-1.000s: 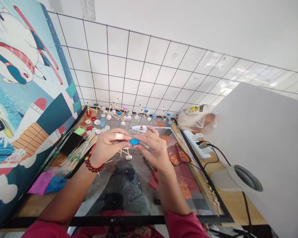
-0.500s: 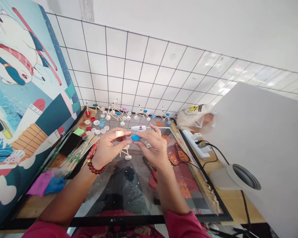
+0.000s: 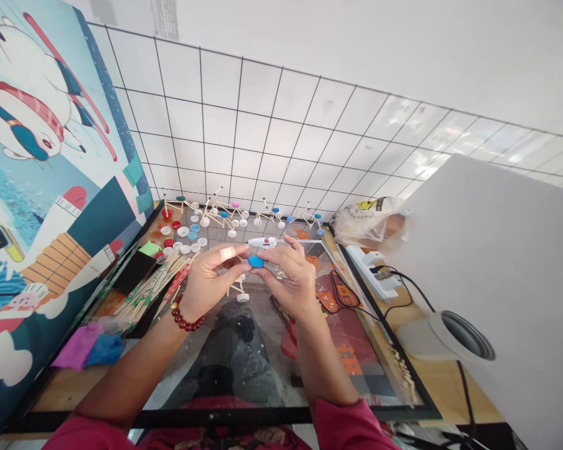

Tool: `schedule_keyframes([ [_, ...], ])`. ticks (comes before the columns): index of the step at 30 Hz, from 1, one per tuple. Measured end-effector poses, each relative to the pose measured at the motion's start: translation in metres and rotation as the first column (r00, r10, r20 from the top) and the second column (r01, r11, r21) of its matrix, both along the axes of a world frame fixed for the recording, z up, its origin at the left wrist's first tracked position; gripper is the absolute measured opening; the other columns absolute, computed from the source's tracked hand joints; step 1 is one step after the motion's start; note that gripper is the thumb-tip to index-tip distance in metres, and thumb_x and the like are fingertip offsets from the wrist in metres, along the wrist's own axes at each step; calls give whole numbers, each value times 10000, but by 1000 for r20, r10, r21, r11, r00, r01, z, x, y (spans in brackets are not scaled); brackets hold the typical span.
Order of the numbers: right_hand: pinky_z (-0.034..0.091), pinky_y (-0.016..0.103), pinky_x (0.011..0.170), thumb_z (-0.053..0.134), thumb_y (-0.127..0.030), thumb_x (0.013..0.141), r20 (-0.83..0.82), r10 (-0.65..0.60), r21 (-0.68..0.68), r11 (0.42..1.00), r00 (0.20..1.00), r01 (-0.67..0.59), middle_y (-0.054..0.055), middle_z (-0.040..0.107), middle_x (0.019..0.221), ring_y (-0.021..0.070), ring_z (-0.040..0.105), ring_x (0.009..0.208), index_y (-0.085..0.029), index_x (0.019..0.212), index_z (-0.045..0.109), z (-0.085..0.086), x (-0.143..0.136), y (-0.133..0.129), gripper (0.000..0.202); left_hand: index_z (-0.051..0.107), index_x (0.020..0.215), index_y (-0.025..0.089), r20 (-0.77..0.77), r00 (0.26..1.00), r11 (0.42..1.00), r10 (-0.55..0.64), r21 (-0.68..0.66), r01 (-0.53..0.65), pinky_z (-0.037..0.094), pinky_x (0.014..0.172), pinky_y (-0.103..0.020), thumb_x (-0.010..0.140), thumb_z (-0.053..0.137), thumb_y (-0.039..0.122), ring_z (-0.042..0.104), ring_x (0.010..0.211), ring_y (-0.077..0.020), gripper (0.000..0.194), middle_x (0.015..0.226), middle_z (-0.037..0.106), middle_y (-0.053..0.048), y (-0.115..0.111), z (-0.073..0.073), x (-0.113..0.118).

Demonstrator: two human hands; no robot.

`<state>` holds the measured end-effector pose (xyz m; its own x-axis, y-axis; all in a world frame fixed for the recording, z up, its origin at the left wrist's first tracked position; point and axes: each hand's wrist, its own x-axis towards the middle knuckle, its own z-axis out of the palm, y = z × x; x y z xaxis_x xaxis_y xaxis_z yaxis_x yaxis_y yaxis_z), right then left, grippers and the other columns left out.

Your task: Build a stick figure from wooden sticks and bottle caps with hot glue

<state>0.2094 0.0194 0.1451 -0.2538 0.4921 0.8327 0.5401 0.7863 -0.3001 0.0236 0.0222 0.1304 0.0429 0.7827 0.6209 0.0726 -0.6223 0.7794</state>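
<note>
Between my two hands, over the middle of the glass-topped table, is a small round blue piece (image 3: 256,261). My left hand (image 3: 211,275), with a bandage on one finger and a red bead bracelet at the wrist, pinches its left side. The thumb and fingers of my right hand (image 3: 291,275) grip its right side. Just beyond the fingertips lies a white glue gun (image 3: 263,242). Below my left hand, a stick piece with a white cap (image 3: 243,297) stands on the glass, partly hidden by the fingers.
Stick-and-cap figures (image 3: 225,215) line the back edge. Loose caps (image 3: 182,232), wooden sticks (image 3: 154,284) and colored bags (image 3: 77,345) are at the left. A power strip (image 3: 373,275), black cable (image 3: 342,294), plastic bag (image 3: 368,222) and grey-white cylinder (image 3: 426,335) are at the right.
My left wrist and its bracelet have shifted slightly right and down. The blue piece stays between both hands, and my right hand looks almost unchanged.
</note>
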Motion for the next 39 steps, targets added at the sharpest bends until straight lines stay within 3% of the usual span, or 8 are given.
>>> schedule_keyframes([
  [6, 390, 471, 1090, 769, -269, 832, -46, -39, 3, 999, 998, 39, -17, 765, 864, 162, 719, 792, -264, 969, 672, 0, -1, 0, 167, 797, 906, 235, 0, 997, 987, 81, 137, -80, 588, 697, -252, 779, 770, 158, 713, 775, -146, 151, 867, 775, -33, -2, 3, 3],
  [14, 390, 465, 1099, 753, -247, 836, -93, -54, -24, 998, 994, 52, -23, 759, 820, 154, 710, 748, -256, 914, 690, 4, 0, -3, 101, 773, 1060, 239, -60, 996, 961, 72, 272, -53, 590, 714, -252, 813, 705, 91, 714, 804, -146, 296, 953, 772, -55, -12, 8, 10],
  [19, 456, 443, 1046, 736, -273, 843, -262, 1, -245, 967, 965, -68, -12, 763, 882, 150, 690, 766, -265, 963, 722, -3, 2, 0, 121, 728, 1164, 245, 47, 999, 999, -22, 41, 20, 603, 705, -260, 860, 677, 174, 698, 865, -159, 317, 1032, 738, -68, -15, -1, 14],
  [22, 554, 358, 849, 745, -344, 828, -477, 27, -440, 858, 878, -265, 16, 749, 882, 169, 683, 810, -250, 1002, 728, -10, 1, 3, 199, 685, 1238, 272, 130, 988, 993, -78, -82, 89, 605, 724, -264, 880, 658, 216, 665, 904, -151, 363, 1160, 665, -76, -17, -5, 19],
  [25, 569, 321, 780, 784, -371, 780, -632, 15, -473, 784, 775, -401, 26, 739, 882, 168, 682, 806, -237, 986, 722, -12, -2, 6, 253, 628, 1318, 304, 131, 990, 996, -53, -61, 61, 587, 822, -294, 875, 659, 205, 629, 977, -158, 456, 1253, 585, -80, -21, -8, 24],
  [31, 578, 301, 751, 812, -356, 743, -680, 44, -423, 792, 732, -441, 24, 731, 873, 164, 684, 801, -230, 941, 704, -7, -4, 6, 258, 512, 1433, 342, 143, 965, 964, -222, -116, 239, 485, 1043, -368, 844, 701, 210, 505, 1297, -250, 632, 1445, 462, -85, -31, -11, 30],
  [35, 563, 319, 812, 792, -319, 772, -627, 56, -425, 812, 777, -401, 18, 725, 895, 160, 671, 831, -231, 959, 694, -8, -3, 6, 228, 467, 1460, 378, 171, 932, 930, -320, -132, 344, 394, 1138, -403, 852, 696, 204, 383, 1420, -270, 672, 1536, 387, -61, -32, -10, 29],
  [39, 544, 323, 830, 771, -304, 791, -528, 28, -417, 862, 848, -288, 15, 716, 890, 164, 652, 847, -230, 960, 702, -9, 0, 5, 197, 510, 1431, 378, 180, 922, 920, -344, -132, 369, 382, 1142, -419, 846, 704, 200, 386, 1424, -276, 642, 1540, 395, -61, -29, -11, 27],
])
